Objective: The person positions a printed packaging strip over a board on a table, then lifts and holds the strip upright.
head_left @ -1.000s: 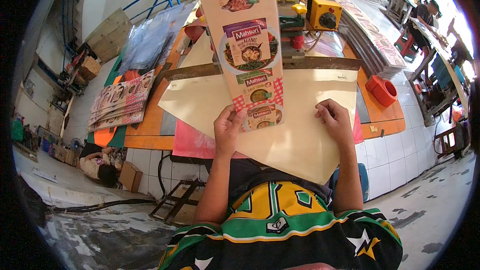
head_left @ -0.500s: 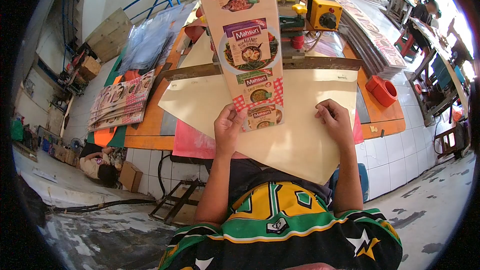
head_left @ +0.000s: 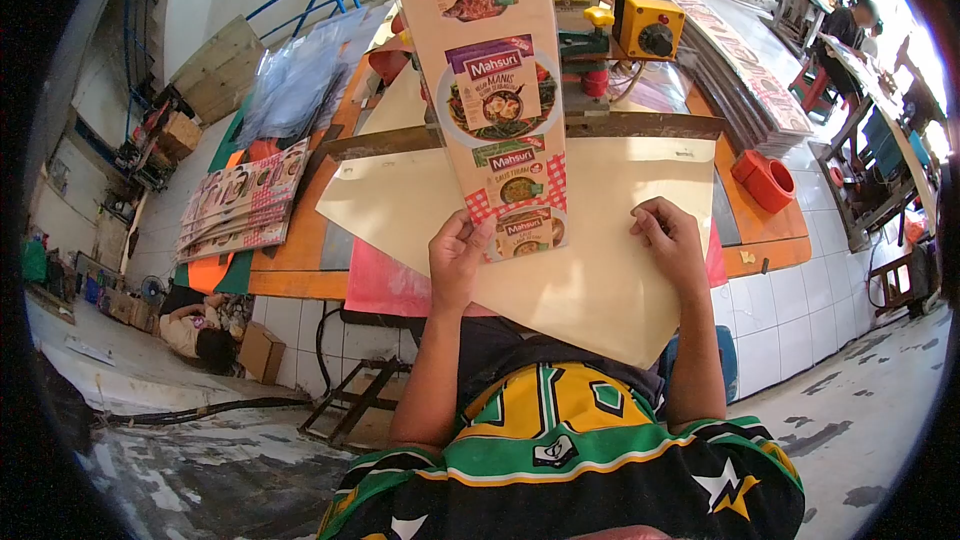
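My left hand (head_left: 457, 252) pinches the bottom left corner of a long printed Mahsuri strip (head_left: 500, 155). The strip stretches upward from the hand, past the top edge of the view, and hides part of the machine behind it. Beneath it lies a large cream sheet (head_left: 600, 290), its far edge along a dark metal bar (head_left: 640, 127). My right hand (head_left: 667, 238) is over the right part of this sheet, apart from the strip. Its fingers are curled in against the thumb; whether anything thin is between them is hidden.
Printed pieces (head_left: 243, 202) are stacked on the left of the orange table (head_left: 300, 270), near clear plastic sheets (head_left: 295, 85). A yellow control box (head_left: 648, 25) stands behind the bar. On the right are a red tape ring (head_left: 763, 181) and long stacked strips (head_left: 745, 70). Two people are farther off.
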Tool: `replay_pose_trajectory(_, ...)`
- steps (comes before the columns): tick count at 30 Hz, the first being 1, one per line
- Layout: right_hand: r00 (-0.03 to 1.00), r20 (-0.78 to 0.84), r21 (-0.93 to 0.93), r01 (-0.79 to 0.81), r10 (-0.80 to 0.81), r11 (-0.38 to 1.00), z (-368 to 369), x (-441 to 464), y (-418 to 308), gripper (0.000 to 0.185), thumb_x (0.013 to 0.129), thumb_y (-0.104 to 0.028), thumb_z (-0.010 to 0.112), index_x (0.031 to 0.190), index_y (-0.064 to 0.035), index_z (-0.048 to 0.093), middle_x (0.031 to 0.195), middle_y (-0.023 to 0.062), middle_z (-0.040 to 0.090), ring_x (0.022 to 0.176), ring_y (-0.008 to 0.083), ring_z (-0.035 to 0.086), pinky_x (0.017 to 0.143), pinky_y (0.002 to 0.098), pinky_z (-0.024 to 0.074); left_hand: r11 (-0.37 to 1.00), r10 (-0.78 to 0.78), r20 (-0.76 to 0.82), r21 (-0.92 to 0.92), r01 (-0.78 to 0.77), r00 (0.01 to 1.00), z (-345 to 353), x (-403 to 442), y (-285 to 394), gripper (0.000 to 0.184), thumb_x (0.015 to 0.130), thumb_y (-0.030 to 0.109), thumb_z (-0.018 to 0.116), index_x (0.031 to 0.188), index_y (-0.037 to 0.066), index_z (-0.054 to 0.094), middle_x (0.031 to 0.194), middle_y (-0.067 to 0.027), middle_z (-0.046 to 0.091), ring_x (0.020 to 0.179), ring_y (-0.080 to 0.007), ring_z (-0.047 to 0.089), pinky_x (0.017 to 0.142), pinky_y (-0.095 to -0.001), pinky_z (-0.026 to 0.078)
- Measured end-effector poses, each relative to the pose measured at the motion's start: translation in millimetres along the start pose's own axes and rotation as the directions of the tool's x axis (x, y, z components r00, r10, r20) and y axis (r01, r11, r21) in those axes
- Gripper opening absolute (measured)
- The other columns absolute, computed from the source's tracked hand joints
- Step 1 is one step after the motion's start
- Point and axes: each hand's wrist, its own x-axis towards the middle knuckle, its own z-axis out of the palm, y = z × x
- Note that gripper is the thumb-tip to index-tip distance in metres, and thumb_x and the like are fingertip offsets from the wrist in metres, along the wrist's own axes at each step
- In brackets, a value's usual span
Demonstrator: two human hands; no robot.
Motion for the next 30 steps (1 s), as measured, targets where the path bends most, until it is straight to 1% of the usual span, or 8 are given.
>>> replay_pose_trajectory(17,1.000,0.001,0.008,-0.016,0.016,1.000,0.5,-0.3,-4.6,0.018,0.097,-0.014,0.060,0.098,0.0025,0.066,0.072,0.0054,0.066,0.062,0.0091,0.057,0.059,0.0249,0.0462,1.000,0.013,-0.008,0.022,-0.013,1.000,1.8,0.4,0.4,0.024,0.098,0.010,0.064,0.117,-0.005,0.061,0.108,-0.0088,0.070,0.097,-0.0108,0.063,0.088,-0.0257,0.050)
replay_pose_trajectory(22,1.000,-0.010,0.013,0.020,-0.020,1.000,0.7,-0.1,-1.0,0.017,0.096,-0.013,0.059,0.097,0.0027,0.066,0.070,0.0056,0.065,0.060,0.0093,0.057,0.058,0.0255,0.0459,1.000,0.005,-0.024,0.023,-0.004,1.000,2.1,1.2,-1.5,0.023,0.098,0.010,0.064,0.116,-0.004,0.062,0.106,-0.0083,0.070,0.096,-0.0103,0.063,0.087,-0.0258,0.050)
replay_pose_trajectory(25,1.000,-0.020,-0.001,0.011,-0.011,1.000,1.6,-0.2,-0.5,0.016,0.096,-0.013,0.059,0.097,0.0021,0.066,0.070,0.0056,0.065,0.060,0.0093,0.056,0.058,0.0256,0.0457,1.000,0.010,-0.008,0.024,-0.010,1.000,0.7,1.0,-0.8,0.023,0.098,0.011,0.065,0.115,-0.003,0.063,0.106,-0.0078,0.070,0.096,-0.0102,0.063,0.087,-0.0258,0.050)
replay_pose_trajectory(27,1.000,-0.023,-0.009,0.013,-0.013,1.000,1.6,0.6,-1.0,0.016,0.095,-0.013,0.059,0.096,0.0018,0.067,0.070,0.0056,0.065,0.060,0.0092,0.056,0.058,0.0255,0.0455,0.995,-0.037,-0.025,0.090,0.039,0.999,0.3,0.2,2.1,0.023,0.098,0.012,0.065,0.115,-0.003,0.063,0.105,-0.0073,0.070,0.095,-0.0098,0.063,0.086,-0.0254,0.049)
replay_pose_trajectory(30,1.000,-0.026,-0.012,0.016,-0.016,1.000,2.1,0.8,-0.5,0.016,0.095,-0.012,0.059,0.096,0.0016,0.067,0.069,0.0054,0.065,0.060,0.0091,0.056,0.058,0.0255,0.0453,0.997,-0.048,-0.029,0.065,0.050,0.998,-0.6,0.0,0.9,0.022,0.098,0.012,0.065,0.114,-0.003,0.063,0.104,-0.0061,0.070,0.093,-0.0089,0.063,0.084,-0.0243,0.049)
